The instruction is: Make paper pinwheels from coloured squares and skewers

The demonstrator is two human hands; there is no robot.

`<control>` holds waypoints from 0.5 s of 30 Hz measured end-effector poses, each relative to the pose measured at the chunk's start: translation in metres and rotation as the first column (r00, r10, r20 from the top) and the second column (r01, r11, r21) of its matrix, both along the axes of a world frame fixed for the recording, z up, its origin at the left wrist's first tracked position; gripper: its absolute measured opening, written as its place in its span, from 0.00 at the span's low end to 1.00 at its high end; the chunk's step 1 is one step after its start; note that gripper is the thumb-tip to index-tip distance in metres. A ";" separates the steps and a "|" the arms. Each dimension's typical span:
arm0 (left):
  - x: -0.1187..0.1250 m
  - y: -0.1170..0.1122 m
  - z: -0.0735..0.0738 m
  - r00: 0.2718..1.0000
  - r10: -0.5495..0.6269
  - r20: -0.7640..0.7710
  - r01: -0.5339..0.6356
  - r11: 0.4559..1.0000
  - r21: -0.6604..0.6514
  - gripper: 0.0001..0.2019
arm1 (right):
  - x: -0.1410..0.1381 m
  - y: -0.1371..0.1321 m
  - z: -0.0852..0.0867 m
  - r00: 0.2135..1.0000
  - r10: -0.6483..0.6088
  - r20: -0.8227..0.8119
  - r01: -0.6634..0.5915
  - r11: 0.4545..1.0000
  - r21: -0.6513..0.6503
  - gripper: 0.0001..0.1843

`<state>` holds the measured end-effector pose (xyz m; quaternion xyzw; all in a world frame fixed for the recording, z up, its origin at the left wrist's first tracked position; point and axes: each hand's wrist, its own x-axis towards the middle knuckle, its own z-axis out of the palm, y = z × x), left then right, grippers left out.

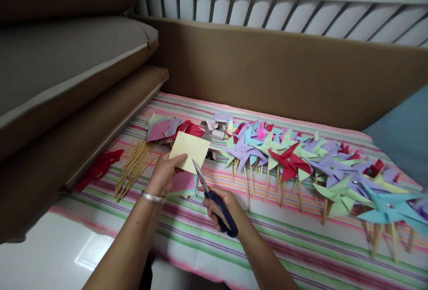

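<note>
The left hand is pinching a pale yellow paper square above the striped cloth, its thumb pressing on top and its other fingers supporting from beneath, while the right hand is gripping the scissors, its fingers curling around the dark blue handles. The blades are pointing inward across the square's near corner; whether they are straddling the edge or only overlying it, I cannot tell. A cut could be running too close to the centre if the blades were closing too deep, and the sheet could be tearing or skewing if the thumb's pinch were slackening. The left thumb is also lying near the blade tips, so a slip could be nicking it. Beyond the square, small open cartons are standing with flaps raised; what they are holding is too small to make out
</note>
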<state>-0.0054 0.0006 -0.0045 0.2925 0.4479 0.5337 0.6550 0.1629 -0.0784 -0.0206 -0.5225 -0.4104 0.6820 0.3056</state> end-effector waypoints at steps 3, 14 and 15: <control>0.000 0.000 0.000 1.000 0.006 0.002 -0.006 1.000 -0.002 0.17 | 0.000 0.000 0.000 0.999 -0.004 0.039 0.004 1.000 0.015 0.27; -0.003 0.003 -0.001 0.997 0.075 -0.020 -0.075 0.997 0.004 0.18 | 0.003 0.001 -0.005 0.984 0.085 0.154 -0.102 0.989 0.107 0.23; -0.005 0.004 -0.001 0.994 0.105 -0.029 -0.104 0.994 0.013 0.19 | 0.003 0.002 -0.006 0.977 0.092 0.192 -0.122 0.981 0.153 0.22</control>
